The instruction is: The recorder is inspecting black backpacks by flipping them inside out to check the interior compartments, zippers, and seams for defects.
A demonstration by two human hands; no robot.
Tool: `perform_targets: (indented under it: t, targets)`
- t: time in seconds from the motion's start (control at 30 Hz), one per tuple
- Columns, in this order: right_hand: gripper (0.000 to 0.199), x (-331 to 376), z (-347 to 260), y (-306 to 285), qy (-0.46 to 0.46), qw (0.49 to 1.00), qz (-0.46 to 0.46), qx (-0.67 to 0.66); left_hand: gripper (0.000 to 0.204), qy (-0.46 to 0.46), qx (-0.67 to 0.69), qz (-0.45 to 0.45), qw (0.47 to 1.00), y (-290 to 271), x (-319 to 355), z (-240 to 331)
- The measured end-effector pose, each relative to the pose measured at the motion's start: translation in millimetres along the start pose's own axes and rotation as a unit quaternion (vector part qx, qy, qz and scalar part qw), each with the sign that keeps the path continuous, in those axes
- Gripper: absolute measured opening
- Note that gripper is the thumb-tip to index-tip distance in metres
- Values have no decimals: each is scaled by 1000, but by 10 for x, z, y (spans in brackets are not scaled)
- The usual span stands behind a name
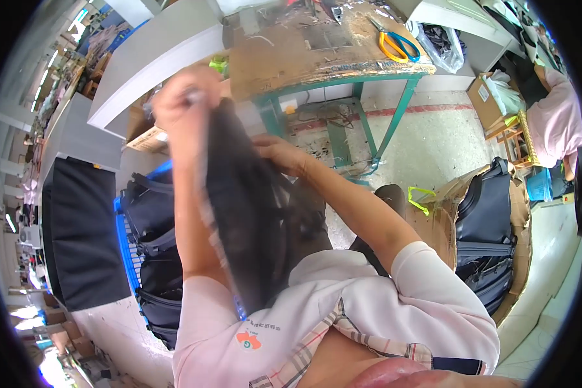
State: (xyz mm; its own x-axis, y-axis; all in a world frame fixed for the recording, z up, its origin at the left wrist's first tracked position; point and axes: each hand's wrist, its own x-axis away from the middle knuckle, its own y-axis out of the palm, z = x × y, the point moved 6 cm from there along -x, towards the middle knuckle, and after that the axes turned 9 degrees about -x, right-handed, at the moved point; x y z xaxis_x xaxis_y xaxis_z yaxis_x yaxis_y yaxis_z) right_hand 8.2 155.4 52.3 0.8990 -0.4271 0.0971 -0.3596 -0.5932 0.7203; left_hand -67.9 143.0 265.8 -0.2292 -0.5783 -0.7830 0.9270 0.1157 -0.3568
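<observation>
A black fabric piece (pixel 239 187), smeared by motion, stands upright in front of my chest. Its pale left edge runs down along my left forearm, and its lower end reaches my shirt. My left hand (pixel 189 100), raised and blurred, is curled at the top of the piece. A small dark, shiny spot shows among its fingers; I cannot make out what it is. On the other side my right hand (pixel 279 154) grips the fabric's right edge, its fingertips partly hidden behind the cloth.
Ahead stands a worn worktable (pixel 284 61) with green legs, with orange-and-blue scissors (pixel 397 48) on it. A blue crate (pixel 128 249) of black bags is at left, a cardboard box (pixel 523 239) of black bags at right. Another person (pixel 556 119) sits far right.
</observation>
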Motion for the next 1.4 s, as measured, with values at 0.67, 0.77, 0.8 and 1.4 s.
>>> perform_targets:
  t: [0.67,0.77,0.8,1.4]
  targets:
    - [18,1195,-1451,-443,-145,920,244,269,40,-265,-475,121,830,-200,-593,-560]
    - [19,1157,-1625,-497,-127,955,213,164,39,-350,-402,81,842,-196,-609,-849]
    - [20,1164,-1681,-528,-129,950,232,166,39,-349,-402,83,843,-189,-635,-896]
    - [30,1229,-1947,-935,-109,929,300,185,37,-350,-447,46,822,127,-858,-1368]
